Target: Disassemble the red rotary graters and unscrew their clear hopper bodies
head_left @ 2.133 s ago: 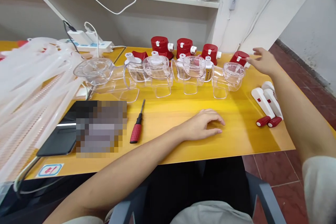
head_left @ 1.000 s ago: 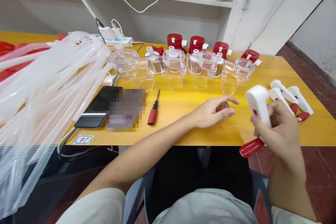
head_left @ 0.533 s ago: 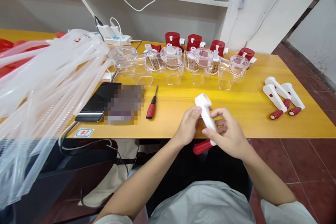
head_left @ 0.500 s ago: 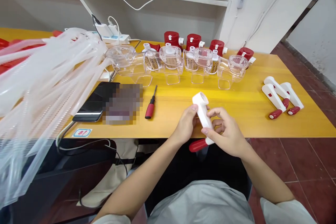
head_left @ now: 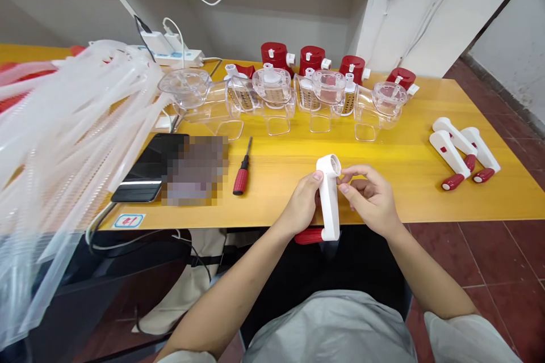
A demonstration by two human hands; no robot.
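My left hand (head_left: 303,204) grips a white crank handle (head_left: 329,201) with a red knob (head_left: 309,236), over the table's front edge. The crank stands nearly upright in view, its round socket end at the top and the knob pointing left at the bottom. My right hand (head_left: 372,198) is at the crank's upper right side, thumb and forefinger pinched together close to the socket. Whether a small part lies between those fingertips cannot be made out. Three similar crank handles (head_left: 451,153) lie to the right on the yellow table (head_left: 272,176).
Behind the hands stand several clear plastic housings (head_left: 327,93) with perforated drums (head_left: 309,96) and red bases (head_left: 313,59). A red-handled screwdriver (head_left: 241,178) and black phone (head_left: 149,167) lie left of the hands. Clear plastic strips (head_left: 85,125) heap at far left; a power strip (head_left: 183,58) sits behind.
The crank has turned from a slant to nearly upright, its side now facing me. My right hand has let go of its lower part and moved up beside the socket end.
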